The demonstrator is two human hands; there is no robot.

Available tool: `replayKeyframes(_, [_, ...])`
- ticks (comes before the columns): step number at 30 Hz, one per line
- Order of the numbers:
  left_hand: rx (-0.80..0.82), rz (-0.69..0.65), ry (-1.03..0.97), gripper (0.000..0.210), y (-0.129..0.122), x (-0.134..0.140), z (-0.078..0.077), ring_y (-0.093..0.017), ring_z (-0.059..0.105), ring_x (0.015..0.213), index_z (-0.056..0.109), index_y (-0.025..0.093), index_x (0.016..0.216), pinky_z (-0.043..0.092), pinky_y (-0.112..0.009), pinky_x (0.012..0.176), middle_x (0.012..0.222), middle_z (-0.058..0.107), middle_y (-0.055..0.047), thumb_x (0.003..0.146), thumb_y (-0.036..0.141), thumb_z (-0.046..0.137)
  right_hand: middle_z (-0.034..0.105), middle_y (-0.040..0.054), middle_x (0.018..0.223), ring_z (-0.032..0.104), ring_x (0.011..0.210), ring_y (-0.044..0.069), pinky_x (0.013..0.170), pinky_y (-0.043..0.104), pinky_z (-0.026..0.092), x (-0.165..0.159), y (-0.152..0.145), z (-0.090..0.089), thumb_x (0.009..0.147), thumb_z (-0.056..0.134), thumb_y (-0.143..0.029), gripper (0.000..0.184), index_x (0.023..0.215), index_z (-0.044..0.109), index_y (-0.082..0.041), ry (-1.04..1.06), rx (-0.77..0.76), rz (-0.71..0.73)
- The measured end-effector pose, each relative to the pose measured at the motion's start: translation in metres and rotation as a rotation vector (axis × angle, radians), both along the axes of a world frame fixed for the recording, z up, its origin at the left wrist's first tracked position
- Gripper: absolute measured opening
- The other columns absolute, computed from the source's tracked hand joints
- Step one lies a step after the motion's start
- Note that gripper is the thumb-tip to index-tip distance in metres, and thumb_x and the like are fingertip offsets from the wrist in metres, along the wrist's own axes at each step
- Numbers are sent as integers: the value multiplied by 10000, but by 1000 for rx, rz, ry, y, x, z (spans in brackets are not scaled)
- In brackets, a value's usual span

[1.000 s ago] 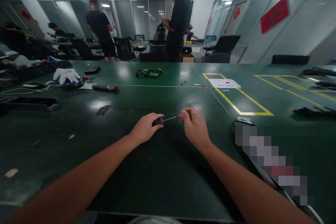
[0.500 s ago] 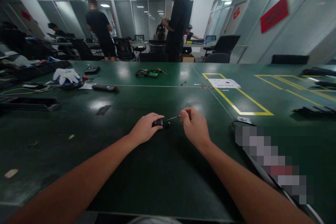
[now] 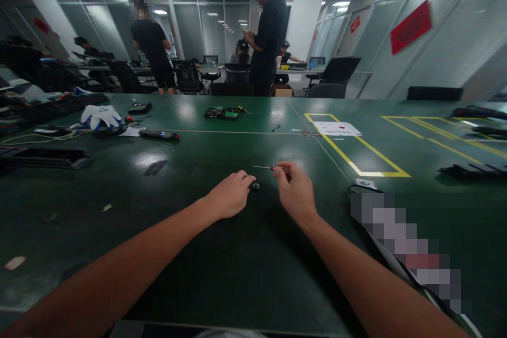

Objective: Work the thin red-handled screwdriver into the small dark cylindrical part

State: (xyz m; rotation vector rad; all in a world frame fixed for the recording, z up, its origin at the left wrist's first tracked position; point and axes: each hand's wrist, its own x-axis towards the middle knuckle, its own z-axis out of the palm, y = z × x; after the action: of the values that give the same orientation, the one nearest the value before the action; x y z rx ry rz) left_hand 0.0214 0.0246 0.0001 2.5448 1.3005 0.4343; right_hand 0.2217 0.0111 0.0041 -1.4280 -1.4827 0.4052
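Observation:
My right hand [image 3: 297, 187] pinches a small screwdriver [image 3: 263, 167] between thumb and fingers. Its thin metal shaft points left, and a bit of red shows at the fingertips. To the left, my left hand [image 3: 233, 194] is closed, knuckles up, with its fingers curled low over the green tabletop. A small round black part [image 3: 255, 186] with a pale ring on its face shows right at those fingertips. Whatever else lies under the left hand is hidden. The screwdriver's tip sits above the black part, apart from it.
White gloves [image 3: 101, 117] and a dark pen-shaped tool [image 3: 159, 135] lie at the left. Farther back is an opened tool case [image 3: 222, 112]. A white sheet [image 3: 336, 128] rests on yellow tape markings. Two people stand beyond the green table [image 3: 222, 285].
My left hand has shifted right and turned knuckles up, hiding the black cylinder it held. The screwdriver's tip has risen, so its shaft is now nearly level.

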Motion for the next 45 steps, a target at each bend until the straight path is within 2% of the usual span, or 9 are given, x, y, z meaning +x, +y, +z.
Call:
replayKeyframes(5, [-12,15,121,442,14,17,0,-341,637,1027,673,201,1305,519,-454,867,1159,635,-167,930,418,584,774,98,952,715,850,263,788,387,501,1,0,0,952,543,-417,274,1067,688,-215,8,-8,8])
replayKeyframes(12, [-51,28,27,227,24,5,1,-297,662,948,737,208,1063,504,-397,835,1009,708,-119,909,345,641,773,96,937,719,852,257,801,388,509,0,0,0,950,550,-405,256,1055,688,-217,36,-2,16])
replayKeyframes(16, [-256,66,-288,291,25,-16,6,-223,652,850,730,203,1089,499,-327,740,1007,717,-89,915,414,631,771,90,928,712,826,248,784,380,508,0,1,-1,950,553,-411,263,1058,687,-213,49,-3,19])
replayKeyframes(21, [-750,210,-988,282,21,-44,14,-123,557,646,643,174,1116,360,-213,495,969,659,-75,896,351,637,765,84,906,705,813,247,767,375,503,0,2,-2,946,554,-423,266,1046,688,-215,56,-21,32])
replayKeyframes(25, [-897,224,-1294,190,16,-68,18,-122,560,647,599,180,1030,375,-201,486,901,603,-37,858,246,644,760,80,892,695,789,239,741,365,491,0,2,-2,948,553,-423,272,1044,689,-208,41,-35,39])
replayKeyframes(32, [-806,354,-1440,266,18,-113,22,-120,535,638,646,145,1150,419,-225,499,899,580,-37,897,187,574,755,73,900,689,798,234,742,362,486,-1,0,-1,946,556,-422,269,1049,685,-210,53,-58,49])
replayKeyframes(37, [-717,522,-1522,184,13,-152,33,-113,500,642,627,153,1036,391,-206,533,805,574,-14,981,223,466,755,70,893,690,797,231,748,361,491,-1,2,-3,944,558,-422,272,1051,685,-207,60,-60,48])
replayKeyframes(39, [-656,594,-1565,211,11,-173,37,-115,484,647,595,151,967,383,-208,555,778,574,-11,998,229,402,755,68,883,690,781,227,739,359,492,-1,2,-4,941,559,-428,281,1055,688,-205,57,-58,46])
replayKeyframes(45, [-388,850,-1663,107,5,-260,34,-127,421,610,494,144,833,350,-232,549,690,508,-16,915,203,459,757,66,874,698,789,221,747,353,495,0,4,-8,938,562,-428,294,1067,691,-197,63,-47,52])
